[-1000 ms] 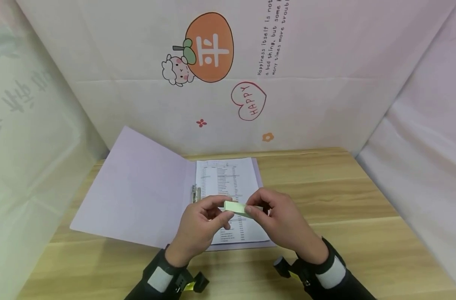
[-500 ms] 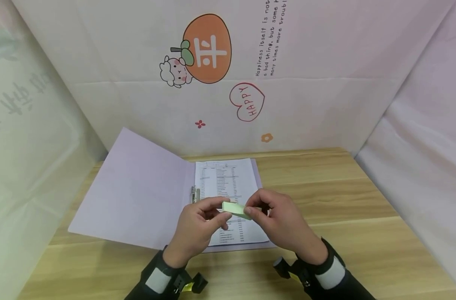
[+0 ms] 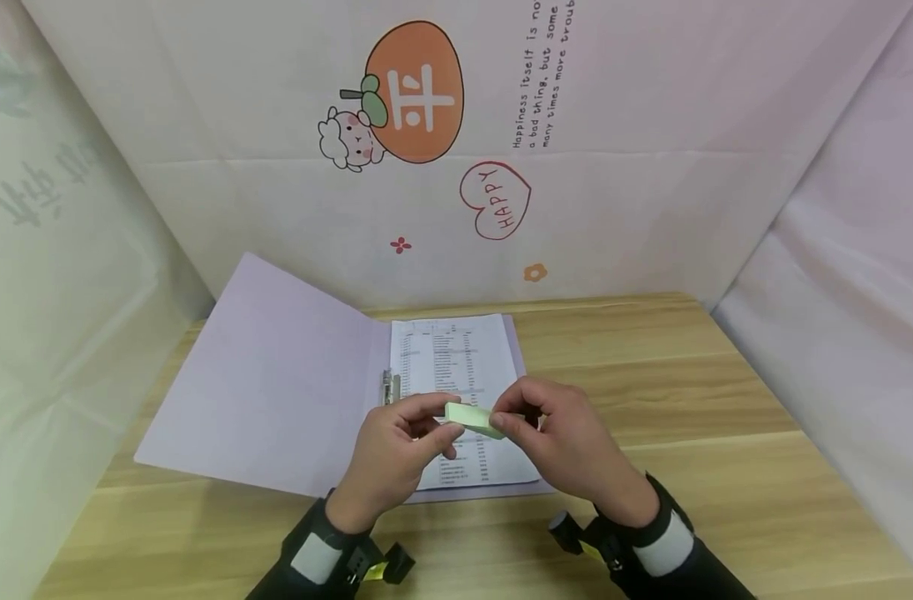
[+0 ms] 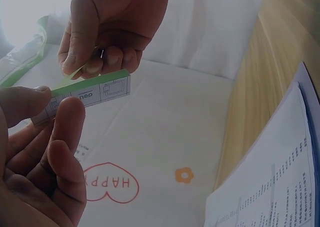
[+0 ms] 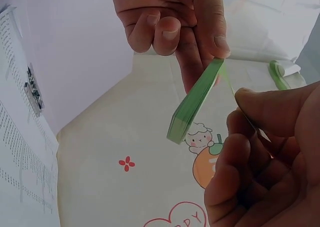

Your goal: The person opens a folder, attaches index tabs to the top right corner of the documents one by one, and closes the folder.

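My left hand [image 3: 400,450] pinches one end of a pale green sticky note pad [image 3: 469,418] between thumb and index finger, above the papers. In the left wrist view, print shows on the white underside of the pad [image 4: 85,96]. With thumb and fingers my right hand [image 3: 565,437] pinches a single green sticky note [image 5: 230,81]. This sheet stands bent away from the block in the right wrist view, still joined to it near the left thumb. Below both hands lie printed papers [image 3: 451,358] in an open lilac folder [image 3: 269,383].
A metal clip [image 3: 387,388] sits along the folder's spine. The folder's cover leans up to the left on the wooden table [image 3: 629,358]. White printed cloth [image 3: 614,167] stands behind the table and at both sides.
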Demonstrator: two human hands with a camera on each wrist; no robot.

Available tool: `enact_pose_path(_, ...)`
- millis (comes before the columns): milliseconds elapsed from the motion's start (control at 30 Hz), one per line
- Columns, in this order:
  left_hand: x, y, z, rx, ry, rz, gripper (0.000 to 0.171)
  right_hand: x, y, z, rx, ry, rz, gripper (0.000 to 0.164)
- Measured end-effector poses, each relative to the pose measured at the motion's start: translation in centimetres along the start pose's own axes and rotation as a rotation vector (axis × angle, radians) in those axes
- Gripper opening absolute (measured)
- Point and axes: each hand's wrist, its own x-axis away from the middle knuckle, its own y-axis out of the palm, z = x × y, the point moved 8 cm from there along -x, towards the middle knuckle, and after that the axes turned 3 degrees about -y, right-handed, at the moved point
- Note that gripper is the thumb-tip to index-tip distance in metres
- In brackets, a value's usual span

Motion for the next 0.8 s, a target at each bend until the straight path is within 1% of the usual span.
enact_pose_path(367,-0.14,0.03,-0.29,-0.009,-0.017,-0.001,0.029,-0.02,-0.05,0.29,0.015,0.008,-0.003,0.004)
enact_pose_path(600,-0.19,0.09,-0.58,0.036,-0.042,-0.006,0.029,-0.03,-0.02,0.39,-0.001,0.004,0.003,0.005)
enact_pose_path(800,-0.16,0.02,-0.74,0.058,-0.063,-0.001,0.027,-0.07,-0.02,0.35,0.013,0.01,0.007,0.007)
